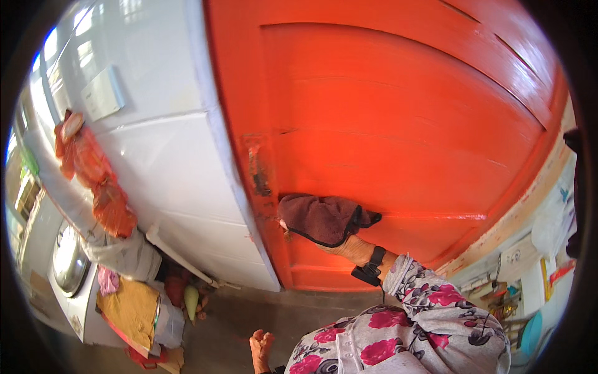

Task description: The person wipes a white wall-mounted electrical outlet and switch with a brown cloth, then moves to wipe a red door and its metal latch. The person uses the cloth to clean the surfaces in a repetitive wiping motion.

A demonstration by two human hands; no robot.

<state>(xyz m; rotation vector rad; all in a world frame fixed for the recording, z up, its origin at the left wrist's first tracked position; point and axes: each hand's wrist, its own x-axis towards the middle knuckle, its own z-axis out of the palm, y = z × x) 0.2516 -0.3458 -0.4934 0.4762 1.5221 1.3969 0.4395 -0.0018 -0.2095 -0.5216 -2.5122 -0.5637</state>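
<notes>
A dark brown cloth with black edging [322, 217] is bunched in my right hand [346, 248] and lies against the orange-red wooden door [397, 131], low on its left side. The cloth hides most of my fingers. Just above it on the door's left edge is a worn metal lock plate [258, 166]. My left hand [260, 346] hangs low over the floor at the bottom of the view, its fingers curled, and nothing shows in it.
Left of the door is a white tiled wall [173, 163] with orange plastic bags [105, 182] hanging on it. Below them, a metal lid [70, 259] and yellow-brown cardboard [128, 308] sit at the left. A turquoise object [531, 334] is at far right.
</notes>
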